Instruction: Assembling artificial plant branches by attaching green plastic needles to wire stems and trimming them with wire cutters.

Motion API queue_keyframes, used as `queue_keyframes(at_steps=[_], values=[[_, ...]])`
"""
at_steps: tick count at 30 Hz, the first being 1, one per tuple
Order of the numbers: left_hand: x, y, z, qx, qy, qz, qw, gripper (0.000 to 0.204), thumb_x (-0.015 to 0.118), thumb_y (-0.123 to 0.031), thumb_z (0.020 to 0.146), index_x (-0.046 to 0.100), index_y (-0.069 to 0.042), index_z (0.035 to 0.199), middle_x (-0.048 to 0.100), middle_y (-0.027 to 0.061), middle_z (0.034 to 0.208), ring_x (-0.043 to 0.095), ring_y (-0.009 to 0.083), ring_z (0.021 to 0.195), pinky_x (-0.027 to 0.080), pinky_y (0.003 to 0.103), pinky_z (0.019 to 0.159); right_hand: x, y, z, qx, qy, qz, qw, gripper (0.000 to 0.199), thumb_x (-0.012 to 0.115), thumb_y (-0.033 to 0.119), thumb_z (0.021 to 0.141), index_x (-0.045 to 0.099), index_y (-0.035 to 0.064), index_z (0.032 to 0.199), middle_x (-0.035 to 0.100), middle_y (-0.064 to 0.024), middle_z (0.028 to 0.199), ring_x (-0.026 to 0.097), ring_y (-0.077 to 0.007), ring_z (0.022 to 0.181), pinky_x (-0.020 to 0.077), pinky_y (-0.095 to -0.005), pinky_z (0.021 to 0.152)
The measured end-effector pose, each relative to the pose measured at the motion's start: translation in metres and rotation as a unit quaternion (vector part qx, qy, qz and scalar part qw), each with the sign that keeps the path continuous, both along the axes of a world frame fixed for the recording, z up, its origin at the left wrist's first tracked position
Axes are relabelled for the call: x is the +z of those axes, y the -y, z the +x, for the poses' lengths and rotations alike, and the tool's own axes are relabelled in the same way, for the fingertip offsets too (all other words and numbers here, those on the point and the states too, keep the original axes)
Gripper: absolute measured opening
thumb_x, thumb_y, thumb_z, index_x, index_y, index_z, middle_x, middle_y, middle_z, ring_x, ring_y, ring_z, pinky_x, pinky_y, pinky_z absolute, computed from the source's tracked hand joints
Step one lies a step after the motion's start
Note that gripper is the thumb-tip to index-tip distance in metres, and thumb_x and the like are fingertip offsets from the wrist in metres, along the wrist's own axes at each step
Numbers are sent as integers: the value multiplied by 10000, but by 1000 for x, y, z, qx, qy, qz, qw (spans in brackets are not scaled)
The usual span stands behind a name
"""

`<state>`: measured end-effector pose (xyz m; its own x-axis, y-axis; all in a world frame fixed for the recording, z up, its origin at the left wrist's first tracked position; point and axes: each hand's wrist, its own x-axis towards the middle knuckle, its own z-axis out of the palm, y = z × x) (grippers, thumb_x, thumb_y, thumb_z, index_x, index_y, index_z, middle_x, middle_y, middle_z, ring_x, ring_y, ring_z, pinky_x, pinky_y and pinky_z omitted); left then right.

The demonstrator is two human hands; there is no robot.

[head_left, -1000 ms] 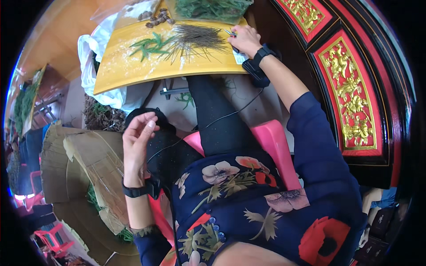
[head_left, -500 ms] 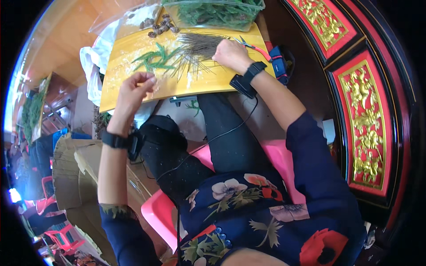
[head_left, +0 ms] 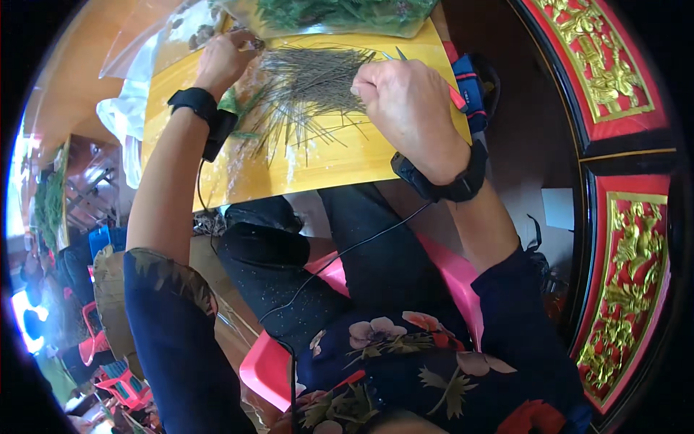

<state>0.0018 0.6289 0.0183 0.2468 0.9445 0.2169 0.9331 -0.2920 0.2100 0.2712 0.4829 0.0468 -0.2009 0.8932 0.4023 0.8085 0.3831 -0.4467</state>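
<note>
The person sat on a bright pink plastic stool (head_left: pixel 441 278) with a yellow wooden board (head_left: pixel 318 170) across the knees, both hands up at the board's far half.

The right hand (head_left: pixel 412 108), at about one o'clock from the board's middle, was curled closed around what looked like a pair of scissors with red handles (head_left: pixel 457 98); a thin metal tip showed past the knuckles toward twelve o'clock. How the fingers sat inside the handles could not be told, since the back of the hand hid them.

The left hand (head_left: pixel 220 61), at about eleven o'clock, had its fingers bunched narrowly at the far left end of the pile, apparently pinching something small there; what exactly was too blurred to say.

Between the two hands lay a loose fan of thin, dark, needle-like plant stems (head_left: pixel 303 98), spread across the board, with a few green leafy bits (head_left: pixel 242 116) at their nine o'clock side. Beyond the board at twelve o'clock sat a clear plastic bag of green foliage (head_left: pixel 340 13).

Judging by this, the sorting or trimming seemed well in hand but far from finished: a fair heap of stripped stems had gathered on the board, while the bag looked largely full.

A black band sat on each wrist, with a thin cable trailing down across the lap.
</note>
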Motion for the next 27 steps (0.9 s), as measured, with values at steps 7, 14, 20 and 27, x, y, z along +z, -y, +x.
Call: queue_keyframes(at_steps=[7, 14, 20, 27], values=[[-14, -20, 8, -1, -46, 24, 999, 328, 656, -294, 738, 646, -133, 1024, 657, 136, 853, 628, 318, 837, 478, 403, 727, -33, -29, 7, 16, -20, 96, 995, 35, 609, 50, 797, 622, 18, 791, 612, -164, 667, 617, -334, 631, 488, -388, 566], [10, 14, -14, 22, -10, 34, 999, 333, 643, -287, 732, 644, -130, 1025, 653, 116, 783, 631, 310, 769, 482, 402, 695, -13, -8, -11, 13, -35, 132, 991, 56, 602, 77, 829, 571, 34, 849, 592, -161, 643, 614, -336, 627, 482, -400, 559], [41, 77, -33, 41, 23, 68, 997, 327, 635, -284, 754, 657, -143, 1048, 652, 109, 751, 638, 268, 721, 488, 370, 671, 17, 36, -33, 27, -59, 139, 988, 55, 601, 81, 834, 577, 31, 843, 598, -157, 652, 619, -323, 637, 481, -390, 556], [81, 228, -7, 8, 490, -125, 863, 252, 618, -145, 838, 657, -42, 1065, 657, 25, 803, 593, 95, 711, 460, 231, 637, 42, 100, -56, 112, -202, 74, 970, 98, 616, 67, 837, 600, 14, 918, 625, -104, 660, 652, -179, 630, 497, -279, 577]])
